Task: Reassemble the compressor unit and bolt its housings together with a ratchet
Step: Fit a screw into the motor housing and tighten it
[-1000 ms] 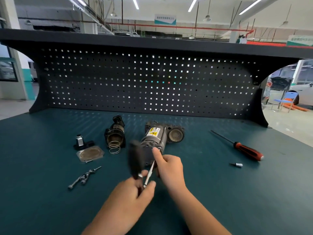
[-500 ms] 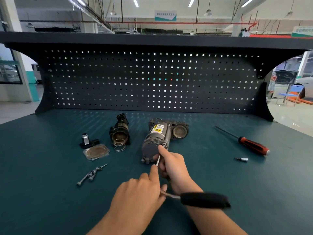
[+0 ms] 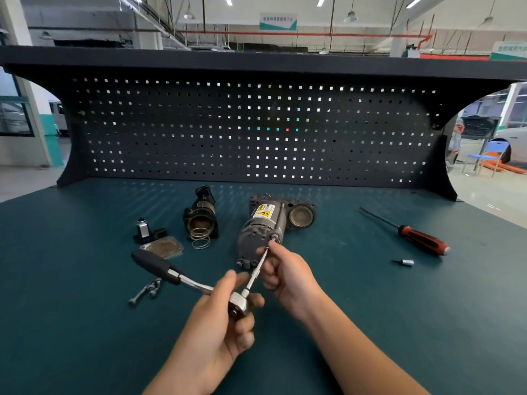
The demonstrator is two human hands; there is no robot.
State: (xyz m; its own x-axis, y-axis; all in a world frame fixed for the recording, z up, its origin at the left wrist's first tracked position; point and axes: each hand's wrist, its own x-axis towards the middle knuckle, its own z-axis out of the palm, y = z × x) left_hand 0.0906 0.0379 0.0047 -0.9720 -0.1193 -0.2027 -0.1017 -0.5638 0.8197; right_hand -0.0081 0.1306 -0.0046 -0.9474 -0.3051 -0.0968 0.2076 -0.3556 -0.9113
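Your left hand has its fingers curled round the head of the ratchet, handle pointing left, while your right hand pinches the extension bar near its tip, at the near end face of the compressor unit lying on the bench

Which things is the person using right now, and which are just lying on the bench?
Using now: ratchet, gripped by the left hand; its extension, pinched by the right hand; compressor.
Just lying there: screwdriver, bit, bolts, housing, spring, plate, valve.
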